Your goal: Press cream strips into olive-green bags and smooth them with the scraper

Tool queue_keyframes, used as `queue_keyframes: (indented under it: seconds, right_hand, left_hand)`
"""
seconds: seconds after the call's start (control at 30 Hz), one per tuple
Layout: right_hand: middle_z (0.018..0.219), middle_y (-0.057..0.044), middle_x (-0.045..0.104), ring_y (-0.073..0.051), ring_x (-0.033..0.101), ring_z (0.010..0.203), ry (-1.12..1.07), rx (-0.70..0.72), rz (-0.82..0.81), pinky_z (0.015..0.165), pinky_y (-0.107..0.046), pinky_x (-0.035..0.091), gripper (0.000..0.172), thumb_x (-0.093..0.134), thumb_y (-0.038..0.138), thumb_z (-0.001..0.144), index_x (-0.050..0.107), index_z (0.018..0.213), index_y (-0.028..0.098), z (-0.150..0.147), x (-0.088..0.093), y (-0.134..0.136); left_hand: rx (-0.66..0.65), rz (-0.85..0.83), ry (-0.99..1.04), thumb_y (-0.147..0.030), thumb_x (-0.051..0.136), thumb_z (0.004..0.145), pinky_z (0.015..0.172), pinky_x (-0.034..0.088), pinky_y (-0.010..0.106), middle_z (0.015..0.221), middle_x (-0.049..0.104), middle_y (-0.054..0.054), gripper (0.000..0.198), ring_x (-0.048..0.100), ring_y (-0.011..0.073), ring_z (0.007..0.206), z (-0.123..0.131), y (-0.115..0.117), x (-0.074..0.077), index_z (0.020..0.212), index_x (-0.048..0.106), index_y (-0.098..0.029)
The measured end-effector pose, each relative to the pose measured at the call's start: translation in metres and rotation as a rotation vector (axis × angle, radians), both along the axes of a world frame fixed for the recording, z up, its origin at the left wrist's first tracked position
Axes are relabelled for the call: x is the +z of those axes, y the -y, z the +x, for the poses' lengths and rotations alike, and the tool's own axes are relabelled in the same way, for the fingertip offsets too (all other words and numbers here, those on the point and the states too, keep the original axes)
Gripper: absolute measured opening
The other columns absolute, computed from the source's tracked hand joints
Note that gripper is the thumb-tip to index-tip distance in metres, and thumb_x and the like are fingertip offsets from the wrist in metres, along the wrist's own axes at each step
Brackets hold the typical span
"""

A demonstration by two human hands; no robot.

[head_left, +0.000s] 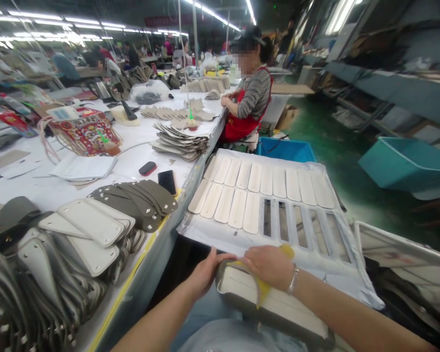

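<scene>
I am holding a yellow scraper (263, 292) with my right hand (268, 266), its fingers closed around it, and its tip is resting over the long cream panel (236, 283). My left hand (207, 275) is touching the panel's far left end; whether its fingers are pinching the edge, I cannot tell. The panel is lying low in front of me, by the lap, just below the near edge of the white rack (205, 233) and to the right of the surface's (130, 164) yellow-taped edge.

For good work, I am judging that the left hand should be bracing that end firmly, since the lap is giving only a soft base, while the right hand should be keeping the scraper flat and its pressure even, following the rim without digging into the cream face.

The panel is looking long and narrow, with rounded corners, a pale smooth face and a thick grey-brown border curving up around it. A fine line is running along the face.
</scene>
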State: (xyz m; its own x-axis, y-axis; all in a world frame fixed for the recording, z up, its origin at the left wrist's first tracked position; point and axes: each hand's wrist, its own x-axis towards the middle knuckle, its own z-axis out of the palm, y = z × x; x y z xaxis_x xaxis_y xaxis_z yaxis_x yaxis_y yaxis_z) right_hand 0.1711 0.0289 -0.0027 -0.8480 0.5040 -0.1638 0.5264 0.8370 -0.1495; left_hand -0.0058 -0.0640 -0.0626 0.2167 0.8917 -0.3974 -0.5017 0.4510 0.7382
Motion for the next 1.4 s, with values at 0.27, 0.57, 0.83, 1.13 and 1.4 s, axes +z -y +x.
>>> queue_keyframes:
  seconds: [0.27, 0.57, 0.83, 1.13, 1.4]
  right_hand:
    - [0.072, -0.006, 0.065, -0.017, 0.059, 0.065, 0.074, 0.25, 0.001, 0.055, -0.026, 0.033, 0.048, 0.026, 0.044, 0.092, 0.061, 0.074, 0.017, -0.034, -0.004, -0.024]
    - [0.072, -0.007, 0.066, -0.018, 0.06, 0.066, 0.101, 0.334, -0.056, 0.055, -0.027, 0.034, 0.042, 0.029, 0.04, 0.092, 0.062, 0.078, 0.018, -0.027, -0.009, -0.029]
    - [0.075, -0.007, 0.067, -0.02, 0.062, 0.068, 0.118, 0.177, -0.043, 0.057, -0.028, 0.039, 0.047, 0.023, 0.039, 0.093, 0.063, 0.081, 0.018, -0.016, -0.003, -0.004]
    - [0.096, -0.011, 0.065, -0.025, 0.058, 0.092, -0.172, -0.299, -0.379, 0.082, -0.037, 0.044, 0.038, 0.031, 0.035, 0.087, 0.064, 0.091, 0.017, 0.05, 0.072, 0.012]
    - [0.084, -0.004, 0.064, -0.02, 0.057, 0.076, -0.401, -0.578, -0.637, 0.069, -0.029, 0.045, 0.032, 0.041, 0.043, 0.085, 0.062, 0.09, 0.019, 0.074, 0.054, 0.111]
  left_hand:
    - [0.082, 0.109, -0.162, -0.054, 0.043, 0.084, 0.102, 0.027, 0.04, 0.113, 0.062, 0.008, 0.05, 0.047, 0.028, 0.115, -0.001, 0.006, -0.01, 0.11, 0.063, -0.016]
    - [0.035, 0.223, -0.345, -0.041, 0.042, 0.089, 0.096, 0.034, 0.036, 0.113, 0.061, 0.006, 0.038, 0.05, 0.0234, 0.108, 0.011, 0.012, -0.001, 0.113, 0.06, -0.018]
    - [-0.007, 0.192, -0.389, -0.037, 0.055, 0.08, 0.086, 0.038, 0.032, 0.103, 0.062, 0.004, 0.032, 0.052, 0.0214, 0.098, 0.011, 0.01, 0.0, 0.107, 0.06, -0.02]
    - [0.013, -0.004, -0.378, -0.058, 0.046, 0.08, 0.064, 0.043, 0.029, 0.122, 0.055, 0.01, 0.053, 0.059, 0.0159, 0.07, -0.035, 0.028, 0.01, 0.115, 0.057, -0.021]
    - [-0.128, -0.071, -0.036, -0.068, 0.036, 0.079, 0.049, 0.043, 0.024, 0.066, 0.063, 0.004, 0.071, 0.06, 0.0156, 0.049, -0.004, 0.032, 0.017, 0.131, 0.038, -0.019]
